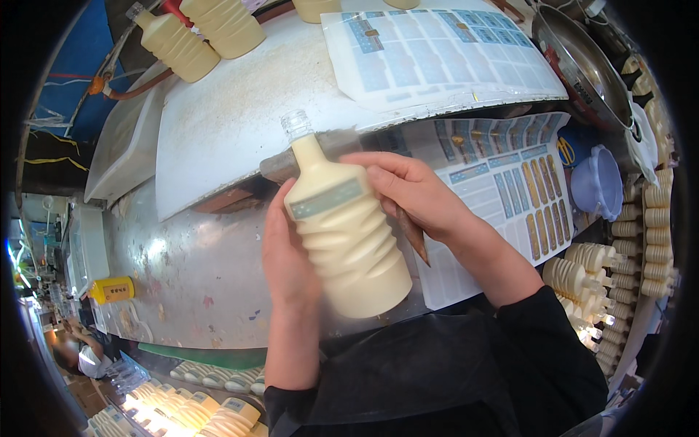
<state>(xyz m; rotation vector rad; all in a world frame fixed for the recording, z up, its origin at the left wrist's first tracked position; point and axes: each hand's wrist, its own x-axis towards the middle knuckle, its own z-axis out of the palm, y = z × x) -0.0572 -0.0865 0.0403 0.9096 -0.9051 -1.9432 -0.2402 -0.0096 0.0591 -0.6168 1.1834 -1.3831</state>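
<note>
A cream-coloured bottle [357,262] with wavy ribs and a clear threaded neck is held slightly tilted in front of me. Around its shoulder runs a blue-grey patterned decal strip [328,198], blurred. Wrapped along the bottle's left side, my left hand [282,251] supports it. My right hand [419,191] is closed, its thumb and forefinger at the bottle's right shoulder by the strip's end. A pointed brown tool [413,237] sticks out beneath its fingers. Right of the bottle lies a decal sheet [477,211] with blue and gold-brown pieces.
Another decal sheet [437,58] lies on the raised white board [218,131]. Cream bottles [175,45] stand at the back left. A lavender bucket [597,182] and metal pan [586,62] are at right. Stacked bottles [579,277] flank me. A yellow container [113,290] sits left; a person [84,353] is beyond.
</note>
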